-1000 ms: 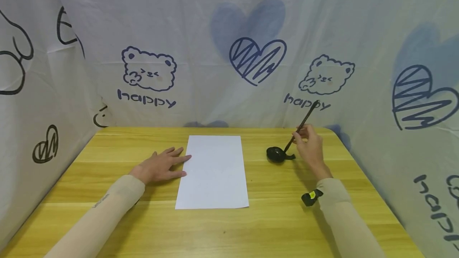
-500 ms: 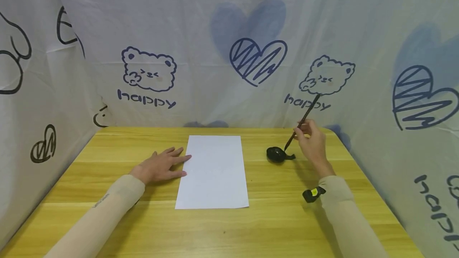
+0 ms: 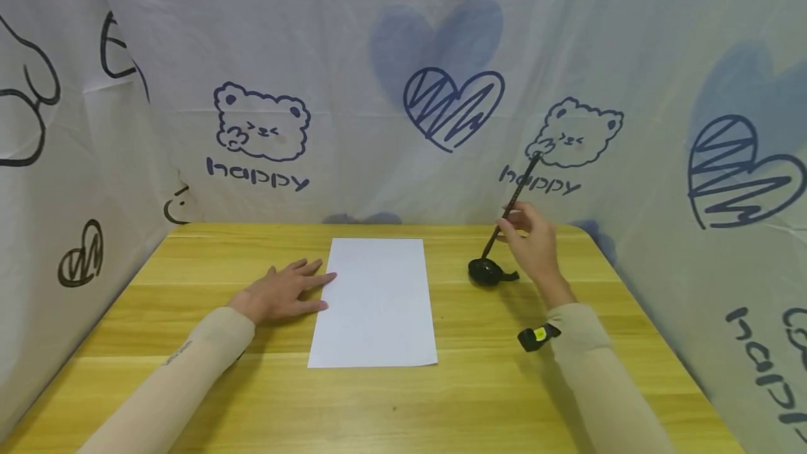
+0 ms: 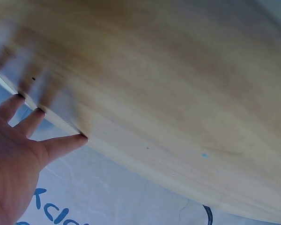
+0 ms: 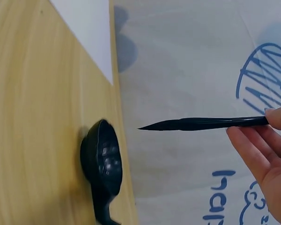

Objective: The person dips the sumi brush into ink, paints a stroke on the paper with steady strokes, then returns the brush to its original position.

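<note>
My right hand (image 3: 534,244) pinches a dark calligraphy brush (image 3: 520,189) between thumb and fingers, its handle slanting up to the right. In the right wrist view, the black pointed tip of the brush (image 5: 192,123) stands apart from a small black ink dish (image 5: 100,154). The head view has that tip over the back rim of the ink dish (image 3: 484,273), which has a short curved handle. A plain white sheet of paper (image 3: 375,314) lies flat in the middle. My left hand (image 3: 277,296) rests with spread fingers at its left edge, some fingertips on the sheet.
The wooden table (image 3: 353,412) has a light yellow grain. A printed cloth (image 3: 353,90) with hearts and bears hangs behind and along both sides. A black wrist-camera mount (image 3: 536,336) sticks out from the right sleeve (image 3: 583,331).
The brush rises a little at the right side of the ink dish, then shifts left with my right hand until it is above the dish. My left hand and the paper stay put.
</note>
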Action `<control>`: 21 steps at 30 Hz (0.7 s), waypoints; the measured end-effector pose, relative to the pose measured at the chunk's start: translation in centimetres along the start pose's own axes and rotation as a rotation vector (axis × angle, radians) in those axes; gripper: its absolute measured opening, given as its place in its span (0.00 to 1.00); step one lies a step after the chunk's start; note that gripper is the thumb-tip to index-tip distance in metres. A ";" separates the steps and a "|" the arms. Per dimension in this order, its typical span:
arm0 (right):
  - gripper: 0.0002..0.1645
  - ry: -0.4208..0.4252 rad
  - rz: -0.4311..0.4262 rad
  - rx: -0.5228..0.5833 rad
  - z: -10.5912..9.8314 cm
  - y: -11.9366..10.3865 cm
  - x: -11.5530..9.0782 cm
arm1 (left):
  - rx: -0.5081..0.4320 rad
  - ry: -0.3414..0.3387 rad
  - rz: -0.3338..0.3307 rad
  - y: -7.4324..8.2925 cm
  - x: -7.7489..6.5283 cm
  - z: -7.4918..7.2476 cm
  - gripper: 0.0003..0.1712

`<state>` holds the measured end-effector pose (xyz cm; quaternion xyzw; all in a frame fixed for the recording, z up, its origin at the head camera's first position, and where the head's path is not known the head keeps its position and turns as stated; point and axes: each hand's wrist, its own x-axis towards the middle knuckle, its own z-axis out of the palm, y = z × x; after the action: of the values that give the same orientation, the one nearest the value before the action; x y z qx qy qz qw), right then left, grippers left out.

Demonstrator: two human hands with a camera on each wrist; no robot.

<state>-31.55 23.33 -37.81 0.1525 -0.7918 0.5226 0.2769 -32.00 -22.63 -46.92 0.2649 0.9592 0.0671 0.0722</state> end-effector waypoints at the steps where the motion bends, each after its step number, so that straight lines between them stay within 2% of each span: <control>1: 0.14 -0.006 -0.003 0.010 0.1 -0.4 0.0 | -0.001 -0.001 0.000 0.0 0.0 0.0 0.43; 14: 0.15 -0.058 0.023 0.069 1.9 -2.7 0.1 | -0.004 -0.005 -0.003 -0.1 0.1 0.0 0.43; 21: 0.15 -0.069 0.043 0.108 2.8 -2.7 0.1 | -0.012 -0.011 -0.005 -0.1 0.1 0.1 0.44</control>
<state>-30.97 19.63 -36.57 0.1683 -0.7747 0.5647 0.2295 -32.17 -22.68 -47.10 0.2625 0.9590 0.0712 0.0792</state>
